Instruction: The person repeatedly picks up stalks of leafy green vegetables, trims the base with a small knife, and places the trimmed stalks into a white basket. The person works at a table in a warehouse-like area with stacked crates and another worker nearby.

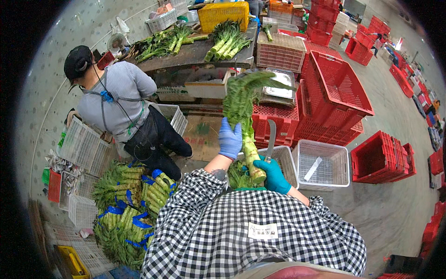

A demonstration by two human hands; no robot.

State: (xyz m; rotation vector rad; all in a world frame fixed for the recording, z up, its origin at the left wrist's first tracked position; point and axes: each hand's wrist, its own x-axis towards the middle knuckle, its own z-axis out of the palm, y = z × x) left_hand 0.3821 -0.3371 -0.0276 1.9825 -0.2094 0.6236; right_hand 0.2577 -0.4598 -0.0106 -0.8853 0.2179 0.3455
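A leafy celtuce stem (249, 150) is held upright in front of my body, its thick pale end down. My left hand (230, 139), in a blue-violet glove, grips it just below the leaves. In a teal glove, my right hand (274, 175) lies against the stem's lower end and also holds a knife (271, 139), whose curved blade points up and away from me. Below and behind the stem, green leaves (240, 174) show in a basket. Further off, trimmed celtuce stems (226, 47) lie in a pile on the dark worktable (195, 55).
Bundles of celtuce with blue ties (136, 205) cover the floor at left, near a co-worker (118, 94) in an apron. A metal-topped scale (278, 83) rests on red crates (275, 120). A white crate (322, 164) and stacked red crates (379, 158) stand at right.
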